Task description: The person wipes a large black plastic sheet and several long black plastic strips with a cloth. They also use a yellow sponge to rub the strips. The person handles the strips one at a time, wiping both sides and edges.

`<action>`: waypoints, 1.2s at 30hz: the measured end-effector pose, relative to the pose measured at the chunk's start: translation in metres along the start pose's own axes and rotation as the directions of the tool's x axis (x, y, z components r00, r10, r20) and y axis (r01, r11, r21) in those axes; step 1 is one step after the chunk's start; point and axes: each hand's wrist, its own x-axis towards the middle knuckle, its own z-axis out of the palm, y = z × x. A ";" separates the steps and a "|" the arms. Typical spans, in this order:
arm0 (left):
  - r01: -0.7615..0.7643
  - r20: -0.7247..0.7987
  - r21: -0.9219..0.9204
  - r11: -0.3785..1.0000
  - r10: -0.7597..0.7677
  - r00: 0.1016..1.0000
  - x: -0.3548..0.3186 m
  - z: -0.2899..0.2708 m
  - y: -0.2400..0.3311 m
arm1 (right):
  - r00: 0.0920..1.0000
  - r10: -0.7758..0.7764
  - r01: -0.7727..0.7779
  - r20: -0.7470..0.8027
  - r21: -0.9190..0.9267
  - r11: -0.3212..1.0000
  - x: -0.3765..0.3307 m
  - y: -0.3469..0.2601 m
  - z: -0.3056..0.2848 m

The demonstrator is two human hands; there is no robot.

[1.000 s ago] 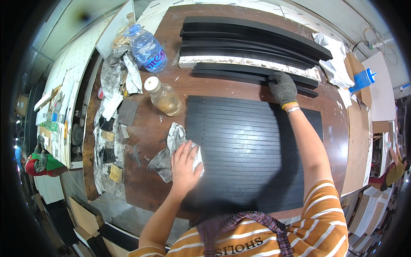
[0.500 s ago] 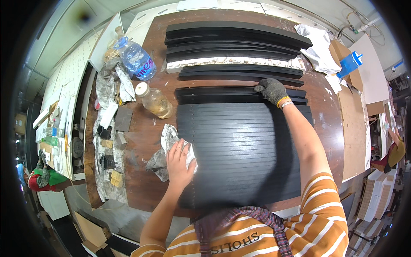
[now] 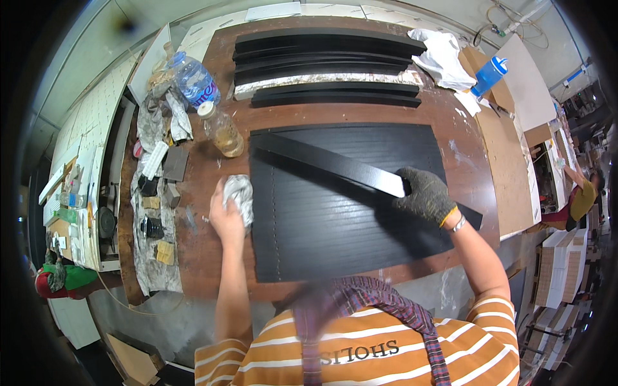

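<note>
My right hand (image 3: pixel 425 196), in a dark grey knit glove, is closed around a long black strip (image 3: pixel 335 166). The strip slants from the far left down to my hand, above a sheet of black strips laid side by side (image 3: pixel 335 238). Its far-left end is near the sheet's upper left corner; whether it touches there I cannot tell. A short dark end sticks out past my wrist. My bare left hand (image 3: pixel 226 215) grips a crumpled white rag (image 3: pixel 241 193) just off the sheet's left edge.
More black strips (image 3: pixel 328 48) lie stacked across the back of the brown table (image 3: pixel 463 148). A capped jar (image 3: pixel 224 132) and a large water bottle (image 3: pixel 195 80) stand at left, beside a stained cloth with small blocks. White cloth (image 3: pixel 444 58) and a blue bottle (image 3: pixel 490 76) are at back right.
My right hand has come nearer, lifting a black strip from the sheet's far edge and slanting it. My left hand has moved left off the sheet and bunched up the rag.
</note>
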 end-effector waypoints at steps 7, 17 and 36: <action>-0.911 0.533 -0.096 0.402 0.793 0.294 -0.071 0.067 0.114 | 0.995 -0.002 0.005 -0.102 0.030 1.000 -0.070 -0.053 0.050; -0.362 -0.048 0.186 0.913 0.376 0.925 0.072 -0.062 0.012 | 0.967 0.139 -0.104 -0.215 0.167 0.980 -0.186 -0.044 0.062; 0.455 0.594 -0.631 0.628 0.013 0.804 0.036 -0.035 0.045 | 0.954 0.283 -0.246 -0.098 0.279 0.928 -0.225 -0.056 0.094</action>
